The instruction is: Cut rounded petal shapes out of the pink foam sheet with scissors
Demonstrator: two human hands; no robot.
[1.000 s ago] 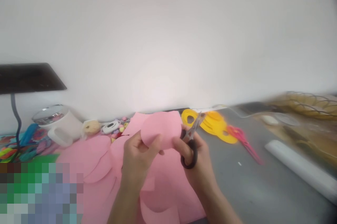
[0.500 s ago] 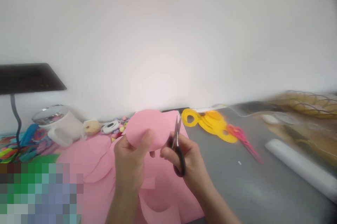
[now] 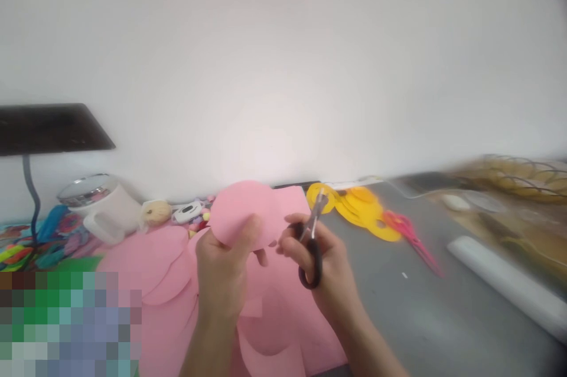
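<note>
My left hand (image 3: 225, 267) pinches a rounded pink paper piece (image 3: 243, 207), thumb on its face and fingers behind. The piece is held up above the table, and its right edge lies near my right fingertips. A pair of black-handled scissors (image 3: 311, 230) is in my right hand (image 3: 334, 262), its blades pointing up and away and looking nearly closed. Below both hands lie pink sheets (image 3: 292, 300) and cut pink pieces (image 3: 146, 262), some with curved edges, overlapping one another.
Yellow paper rings and pieces (image 3: 365, 214) lie behind my right hand, with pink scissors (image 3: 411, 241) beside them. A white bar (image 3: 509, 282) lies at the right on the grey table (image 3: 385, 318). A white mug (image 3: 110, 211) and a dark-topped lamp (image 3: 53, 129) stand at the left.
My right hand has moved slightly right with the black-handled scissors, whose blades tilt further right. The pink piece has shifted slightly and looks rounder in my left hand.
</note>
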